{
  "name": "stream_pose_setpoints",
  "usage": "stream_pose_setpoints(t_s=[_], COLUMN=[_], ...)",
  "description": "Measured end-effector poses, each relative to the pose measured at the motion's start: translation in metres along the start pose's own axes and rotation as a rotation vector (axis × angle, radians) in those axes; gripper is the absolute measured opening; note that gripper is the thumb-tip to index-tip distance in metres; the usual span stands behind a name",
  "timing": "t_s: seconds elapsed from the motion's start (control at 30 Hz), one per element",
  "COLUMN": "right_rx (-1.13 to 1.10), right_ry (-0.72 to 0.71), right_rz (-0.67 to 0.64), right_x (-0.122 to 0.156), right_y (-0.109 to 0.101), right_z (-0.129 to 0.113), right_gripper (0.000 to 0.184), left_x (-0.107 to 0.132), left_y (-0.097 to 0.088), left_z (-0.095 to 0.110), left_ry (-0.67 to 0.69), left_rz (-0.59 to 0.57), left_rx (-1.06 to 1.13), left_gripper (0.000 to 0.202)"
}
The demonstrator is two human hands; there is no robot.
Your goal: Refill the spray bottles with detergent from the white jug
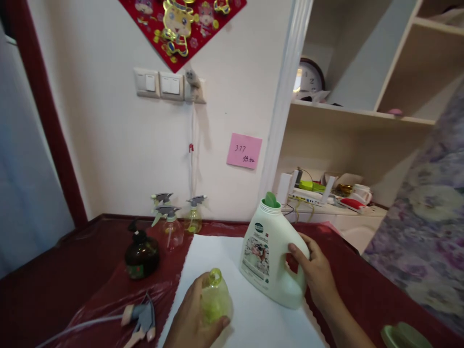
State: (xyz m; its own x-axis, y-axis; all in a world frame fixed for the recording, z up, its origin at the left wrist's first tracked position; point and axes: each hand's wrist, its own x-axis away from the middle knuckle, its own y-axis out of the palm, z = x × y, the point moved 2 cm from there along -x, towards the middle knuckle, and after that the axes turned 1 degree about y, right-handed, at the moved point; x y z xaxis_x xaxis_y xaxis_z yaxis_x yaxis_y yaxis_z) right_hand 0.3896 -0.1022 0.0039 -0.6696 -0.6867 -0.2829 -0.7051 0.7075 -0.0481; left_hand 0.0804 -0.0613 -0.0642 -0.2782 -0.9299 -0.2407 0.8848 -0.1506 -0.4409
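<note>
My left hand (pixel 197 311) is wrapped round a small see-through yellow-green spray bottle (pixel 217 300), its neck open and without a spray head. To its right, my right hand (pixel 317 268) grips the handle of a large pale green detergent jug (pixel 266 253). The jug is uncapped, with a green pouring spout in its mouth, and leans slightly. A gap separates the two containers. Beneath both lies a white sheet (pixel 213 249). A grey and peach spray trigger head (pixel 139 316) with its long tube rests left of my left hand. At bottom right sits a green cap (pixel 406 335).
A dark pump bottle (pixel 141 256) stands at left on the dark red table (pixel 97 290). Behind it are a clear spray bottle (pixel 172 234) and a yellowish spray bottle (pixel 195 220) near the wall. A white router (pixel 308 195) occupies the shelf at right.
</note>
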Motion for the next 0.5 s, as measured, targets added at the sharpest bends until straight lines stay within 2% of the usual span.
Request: stream_pose_setpoints(t_s=[0.27, 0.5], right_rx=[0.020, 0.178], right_ry=[0.023, -0.009], right_rz=[0.100, 0.059], right_x=[0.012, 0.023], right_y=[0.010, -0.005], right_z=[-0.013, -0.040], right_gripper=[0.077, 0.081], left_x=[0.005, 0.004], left_y=[-0.003, -0.006], left_z=[0.016, 0.026], left_ry=[-0.057, -0.112], left_rz=[-0.057, -0.162], left_rx=[0.009, -0.040], left_gripper=[0.074, 0.077])
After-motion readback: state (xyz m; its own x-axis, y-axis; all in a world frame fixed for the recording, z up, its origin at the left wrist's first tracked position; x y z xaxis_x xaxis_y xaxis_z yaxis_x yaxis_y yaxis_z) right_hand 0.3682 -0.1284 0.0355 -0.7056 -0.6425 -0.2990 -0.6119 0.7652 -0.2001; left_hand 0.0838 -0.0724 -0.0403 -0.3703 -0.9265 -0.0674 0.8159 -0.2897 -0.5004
